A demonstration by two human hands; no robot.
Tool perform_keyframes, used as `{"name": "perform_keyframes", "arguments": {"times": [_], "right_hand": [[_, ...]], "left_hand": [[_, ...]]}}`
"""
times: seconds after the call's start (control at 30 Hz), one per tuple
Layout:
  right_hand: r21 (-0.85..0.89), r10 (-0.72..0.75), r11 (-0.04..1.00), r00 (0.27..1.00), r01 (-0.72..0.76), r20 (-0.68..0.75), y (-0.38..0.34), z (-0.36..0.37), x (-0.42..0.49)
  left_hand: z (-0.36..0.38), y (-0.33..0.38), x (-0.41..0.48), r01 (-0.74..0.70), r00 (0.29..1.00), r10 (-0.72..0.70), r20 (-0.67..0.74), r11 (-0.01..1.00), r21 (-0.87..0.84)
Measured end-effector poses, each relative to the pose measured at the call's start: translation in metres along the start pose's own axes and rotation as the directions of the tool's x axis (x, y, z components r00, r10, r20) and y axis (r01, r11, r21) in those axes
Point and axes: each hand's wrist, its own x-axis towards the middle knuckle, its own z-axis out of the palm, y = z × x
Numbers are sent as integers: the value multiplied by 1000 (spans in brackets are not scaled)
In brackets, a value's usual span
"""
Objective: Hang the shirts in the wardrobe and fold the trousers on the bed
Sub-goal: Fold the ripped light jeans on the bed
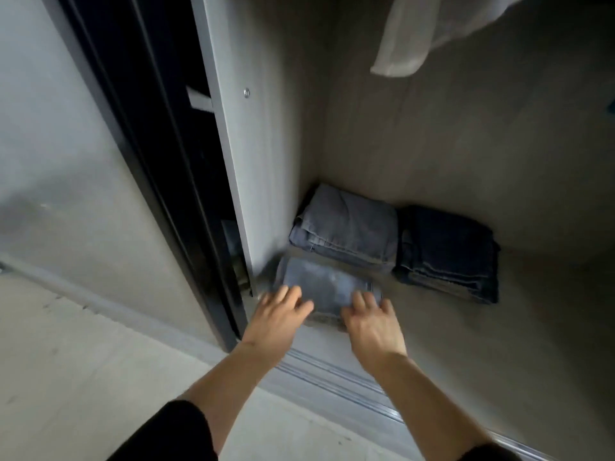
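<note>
Left hand (283,314) and right hand (372,322) press flat on folded jeans (326,284), grip seemingly wide (blurred), likely to square them at six o'clock of the grey stack (346,227).

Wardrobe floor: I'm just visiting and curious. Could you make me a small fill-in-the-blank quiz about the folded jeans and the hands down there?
1. The left hand and right hand both rest on the faded jeans, which lie in ____ of the grey jeans.
2. The dark jeans sit to the ____ of the grey jeans.
3. The hanging garment above them is ____ in colour.

Missing words: front; right; white.
</note>
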Motion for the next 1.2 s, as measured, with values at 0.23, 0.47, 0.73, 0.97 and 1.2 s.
{"name": "perform_keyframes", "arguments": {"times": [0.23, 0.47, 0.73, 0.97, 1.2], "right_hand": [[117, 88, 986, 964, -120, 249, -25, 83, -2], [506, 170, 788, 914, -351, 369, -12, 89, 19], [573, 128, 721, 888, -389, 442, 3, 3, -33], [582, 251, 652, 862, -487, 440, 27, -195, -109], [571, 454, 508, 764, -644, 458, 39, -397, -241]], "left_hand": [[63, 1, -15, 129, 977, -115, 178, 989, -70], [83, -8, 8, 359, 921, -308, 239, 909, -211], [3, 11, -17, 373, 869, -242, 431, 894, -248], [-209, 49, -25, 300, 891, -150, 429, 903, -307], [-424, 112, -70, 150, 911, 44, 410, 891, -429]]}}
